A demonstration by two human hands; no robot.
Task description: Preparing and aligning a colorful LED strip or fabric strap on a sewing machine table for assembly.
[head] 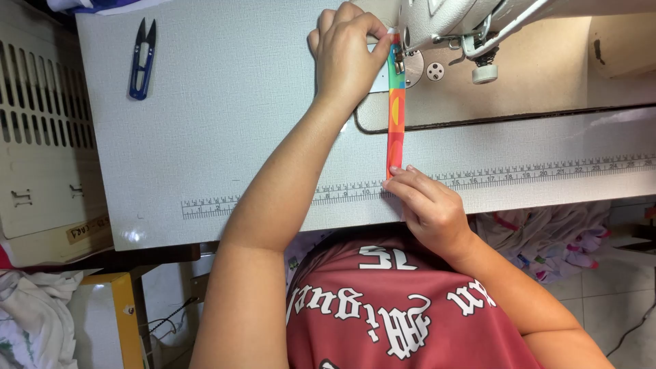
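A narrow, multicoloured fabric strip (395, 116), banded green, yellow, orange and red, lies stretched flat across the white textured table (225, 123), running from the needle area of the white sewing machine (465, 20) straight back toward the person. The left hand (348, 51) sits at the strip's far end, just beside the machine's presser foot; its grip is closed, thumb and fingertips pinched together on the strip's green top edge, so the strip extends away from this grip toward the table's near edge. The right hand (427, 208) rests at the strip's near end, fingers extended and lying close together; the fingertips (396, 171) press the red end down onto the table rather than curling round it, so this grip is flat on the cloth, not clamped about it. That near end lies on the printed ruler scale (519, 174) that runs along the table's front edge. Between the two hands the strip crosses the beige inset machine bed (533, 75) and its dark seam. A pair of blue-handled thread snips (143, 58) lies on the table well to the left of the strip, apart from both hands. Bundled patterned cloth (547, 236) hangs below the table edge, right of the right hand.
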